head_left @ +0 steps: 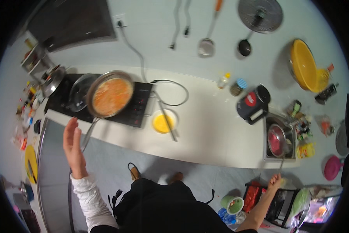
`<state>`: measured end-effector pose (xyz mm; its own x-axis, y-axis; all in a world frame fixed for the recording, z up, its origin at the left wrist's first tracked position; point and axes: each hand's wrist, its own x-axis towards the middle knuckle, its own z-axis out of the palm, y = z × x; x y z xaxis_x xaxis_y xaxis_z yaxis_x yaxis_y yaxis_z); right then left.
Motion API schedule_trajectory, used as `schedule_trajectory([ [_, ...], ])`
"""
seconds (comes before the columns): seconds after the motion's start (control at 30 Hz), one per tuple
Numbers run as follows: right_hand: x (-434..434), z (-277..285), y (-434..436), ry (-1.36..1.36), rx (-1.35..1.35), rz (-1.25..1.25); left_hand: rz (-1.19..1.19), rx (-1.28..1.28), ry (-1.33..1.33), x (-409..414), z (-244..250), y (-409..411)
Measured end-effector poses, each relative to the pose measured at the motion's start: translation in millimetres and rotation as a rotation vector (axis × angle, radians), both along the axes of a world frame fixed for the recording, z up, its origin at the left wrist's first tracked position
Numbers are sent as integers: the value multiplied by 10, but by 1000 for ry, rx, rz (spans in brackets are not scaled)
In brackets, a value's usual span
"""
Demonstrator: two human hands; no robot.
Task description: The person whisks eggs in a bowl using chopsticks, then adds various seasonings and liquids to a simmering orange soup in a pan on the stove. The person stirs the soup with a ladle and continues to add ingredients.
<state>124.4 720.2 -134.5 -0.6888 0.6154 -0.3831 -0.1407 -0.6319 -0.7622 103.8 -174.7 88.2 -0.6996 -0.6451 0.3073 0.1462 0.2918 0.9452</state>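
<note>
My left hand [74, 148] is raised with fingers extended, beside the metal handle [89, 134] of a frying pan and holding nothing. The pan [93, 109] stands on a black induction cooktop [140, 107], full of an orange, chunky liquid mixture [112, 96]. Far to the right, my right hand [275, 182] is closed around the thin handle [281, 165] of a round metal vessel [280, 131]. That vessel is over the sink [265, 145]; something pinkish red shows inside it, too blurred to identify. A white bowl [154, 116] of yellow liquid sits right of the cooktop, with chopsticks [166, 118] across it.
A glass lid [77, 100] lies left of the pan. A black electric kettle [251, 106], a blue-lidded jar [237, 88] and a yellow-capped bottle [223, 81] stand near the wall. A cable [186, 93] loops over the counter. Below right are a green bin [227, 201] and a black rack [279, 204].
</note>
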Motion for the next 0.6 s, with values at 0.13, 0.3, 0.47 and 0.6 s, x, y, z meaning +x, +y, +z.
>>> schedule_trajectory([
  [0.13,102,670,-757,455,-83,573,-35,39,-73,115,-289,-622],
  [0.3,-366,1515,-2972,332,-109,449,-172,-110,-418,194,-768,-1525],
  [0.47,-868,1942,-5121,51,-1,856,-443,-241,-651,72,-1056,-1749],
  [0.6,-885,1976,-6585,-108,17,1100,-620,-325,-619,22,-1297,-1960],
])
